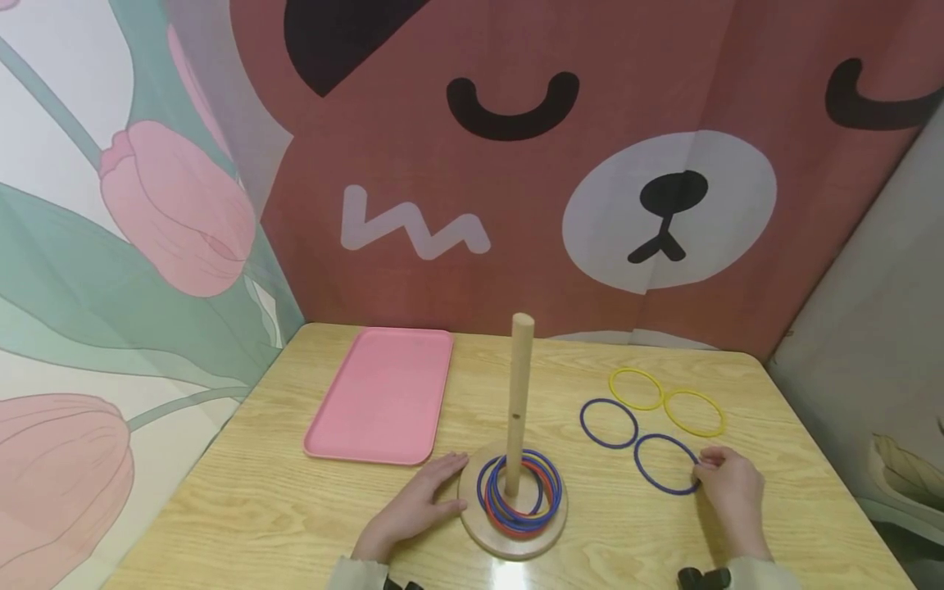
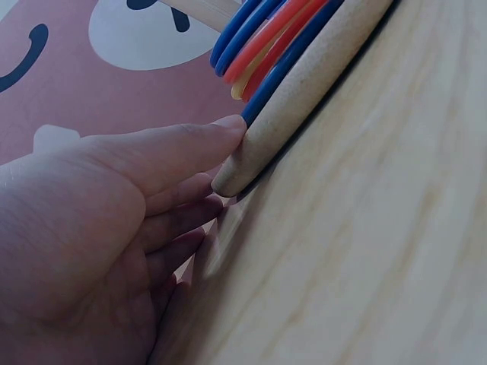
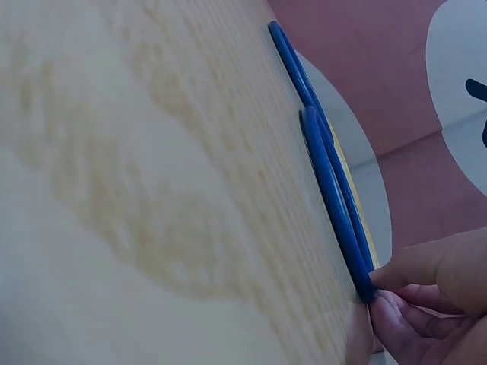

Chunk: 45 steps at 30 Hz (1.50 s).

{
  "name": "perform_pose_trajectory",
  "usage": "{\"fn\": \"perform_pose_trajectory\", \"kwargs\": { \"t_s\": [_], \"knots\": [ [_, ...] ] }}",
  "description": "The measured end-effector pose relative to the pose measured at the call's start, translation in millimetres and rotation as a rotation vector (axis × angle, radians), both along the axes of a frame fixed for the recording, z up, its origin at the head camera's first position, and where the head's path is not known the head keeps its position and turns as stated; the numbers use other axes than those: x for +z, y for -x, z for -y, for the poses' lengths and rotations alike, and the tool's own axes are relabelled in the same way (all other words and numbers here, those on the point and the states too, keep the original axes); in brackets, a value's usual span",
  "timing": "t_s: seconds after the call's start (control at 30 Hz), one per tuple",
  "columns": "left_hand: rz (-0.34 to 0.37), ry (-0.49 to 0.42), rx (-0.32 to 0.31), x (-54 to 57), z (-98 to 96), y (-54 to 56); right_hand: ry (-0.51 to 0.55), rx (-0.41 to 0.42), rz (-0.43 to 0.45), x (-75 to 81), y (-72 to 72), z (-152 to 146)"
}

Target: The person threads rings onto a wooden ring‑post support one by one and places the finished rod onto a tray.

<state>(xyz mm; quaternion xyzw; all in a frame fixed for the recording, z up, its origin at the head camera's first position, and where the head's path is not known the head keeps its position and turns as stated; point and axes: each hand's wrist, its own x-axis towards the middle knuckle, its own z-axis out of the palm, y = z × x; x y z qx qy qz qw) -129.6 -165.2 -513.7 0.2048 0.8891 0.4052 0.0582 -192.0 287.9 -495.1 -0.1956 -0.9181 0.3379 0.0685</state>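
Observation:
A wooden post (image 1: 520,360) stands upright on a round wooden base (image 1: 483,533). Blue, red and yellow rings (image 1: 555,504) lie loosely piled around its foot. With fingers extended, my left hand (image 1: 419,501) touches the left edge of the base; the left wrist view shows the thumb (image 2: 205,143) against the rim, just below the rings. To the right, my right hand (image 1: 733,492) pinches the near right side of a blue ring (image 3: 331,194) between thumb and fingers. In the right wrist view that ring lies low along the tabletop, overlapping another blue ring (image 3: 285,49).
Two yellow rings (image 1: 701,433) lie beyond the held ring on the wooden table (image 1: 605,541), with the second blue ring to its left. A pink tray (image 1: 379,393) sits at the back left. Behind the table hangs a printed bear curtain (image 1: 413,295).

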Motion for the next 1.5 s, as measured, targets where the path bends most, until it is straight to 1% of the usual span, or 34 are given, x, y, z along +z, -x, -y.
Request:
{"fn": "perform_pose_trajectory", "kwargs": {
  "t_s": [0.17, 0.3, 0.33, 0.4, 0.57, 0.73, 1.0, 1.23, 1.5],
  "knots": [
    [-0.009, 0.001, 0.000, -0.8, 0.2, 0.5, 0.004, -0.008, -0.006, -1.4, 0.9, 0],
    [-0.020, -0.001, -0.004, -0.5, 0.3, 0.8, 0.002, -0.003, -0.007, -2.0, 1.1, 1],
    [-0.033, 0.009, -0.008, -0.7, 0.4, 0.9, 0.004, -0.001, -0.009, -1.9, 1.2, 1],
    [-0.031, 0.014, -0.007, -0.4, 0.5, 0.8, 0.004, 0.008, -0.015, -1.2, 0.6, 2],
    [-0.015, 0.013, -0.003, -0.9, 0.7, 0.6, -0.021, 0.049, -0.040, 1.2, -0.7, 5],
    [-0.019, 0.011, -0.001, -1.4, 0.3, 0.8, -0.057, 0.096, -0.068, 1.6, 0.3, 6],
    [-0.015, 0.009, -0.001, -0.8, -0.1, 0.7, -0.067, 0.138, -0.008, 3.0, 3.8, 9],
    [-0.016, 0.005, 0.001, -1.3, 0.6, 1.2, -0.113, 0.203, 0.011, 9.2, 3.3, 10],
    [-0.026, 0.013, -0.004, -2.6, 0.2, 0.9, -0.067, 0.213, 0.088, 9.4, 2.2, 7]
  ]
}}
